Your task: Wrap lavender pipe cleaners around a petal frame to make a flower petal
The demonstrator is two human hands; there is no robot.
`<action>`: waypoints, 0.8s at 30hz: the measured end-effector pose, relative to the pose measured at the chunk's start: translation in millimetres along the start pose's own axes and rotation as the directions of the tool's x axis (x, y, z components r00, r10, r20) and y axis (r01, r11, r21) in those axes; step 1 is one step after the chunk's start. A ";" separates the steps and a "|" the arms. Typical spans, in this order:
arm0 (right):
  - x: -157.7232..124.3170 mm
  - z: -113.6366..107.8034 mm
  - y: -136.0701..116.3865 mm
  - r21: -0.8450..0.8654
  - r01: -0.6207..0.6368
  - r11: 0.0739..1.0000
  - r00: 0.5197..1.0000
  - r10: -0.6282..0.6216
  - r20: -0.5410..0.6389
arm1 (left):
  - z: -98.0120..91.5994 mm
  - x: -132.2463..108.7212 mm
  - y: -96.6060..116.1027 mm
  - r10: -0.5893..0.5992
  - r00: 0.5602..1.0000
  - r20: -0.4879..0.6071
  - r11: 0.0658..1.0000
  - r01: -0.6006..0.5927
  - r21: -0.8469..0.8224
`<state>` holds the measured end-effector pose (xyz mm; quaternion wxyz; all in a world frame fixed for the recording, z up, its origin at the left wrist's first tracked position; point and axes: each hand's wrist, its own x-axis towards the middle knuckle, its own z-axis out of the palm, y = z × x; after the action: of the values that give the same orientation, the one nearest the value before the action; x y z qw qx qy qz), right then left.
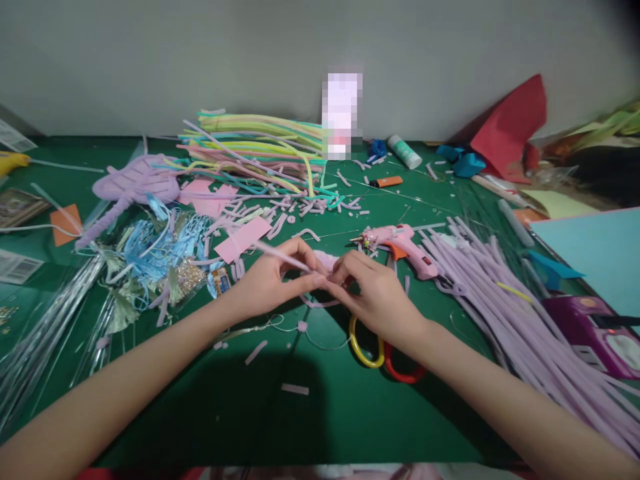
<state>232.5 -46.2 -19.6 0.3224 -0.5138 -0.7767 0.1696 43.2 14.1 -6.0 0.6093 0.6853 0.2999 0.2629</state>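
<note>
Both hands meet at the middle of the green table. A lilac pipe cleaner [280, 254] is pinched in the fingers of my left hand [283, 277], its free length slanting up to the left. Against it, fingertips touching, my right hand [373, 283] is closed on the same lilac work. Part of a lilac fuzzy piece [325, 260] shows behind the fingers, and a curved strand hangs under them; how they join is hidden. Scissors [367, 363] with yellow and red handles lie partly under my right hand. A pink glue gun [400, 241] rests just beyond it.
Lilac pipe cleaners [490, 287] spread along the right, near a purple device [585, 333]. Multicoloured pipe cleaners [260, 143] lie at the back. Leftward are a finished-looking lilac fuzzy shape [135, 183], blue tassels [150, 240] and clear-wrapped sticks [55, 320]. An orange lighter [389, 181] lies behind.
</note>
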 end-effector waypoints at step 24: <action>3.7 -9.4 -2.0 -0.191 0.041 0.981 0.970 0.006 0.243 | 10.4 -0.6 9.7 0.253 0.966 0.051 0.887 -0.253 0.385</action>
<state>236.6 -44.4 -10.3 0.1750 -0.5114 -0.8276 0.1515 51.2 5.9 2.4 0.4217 0.8257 0.2542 0.2754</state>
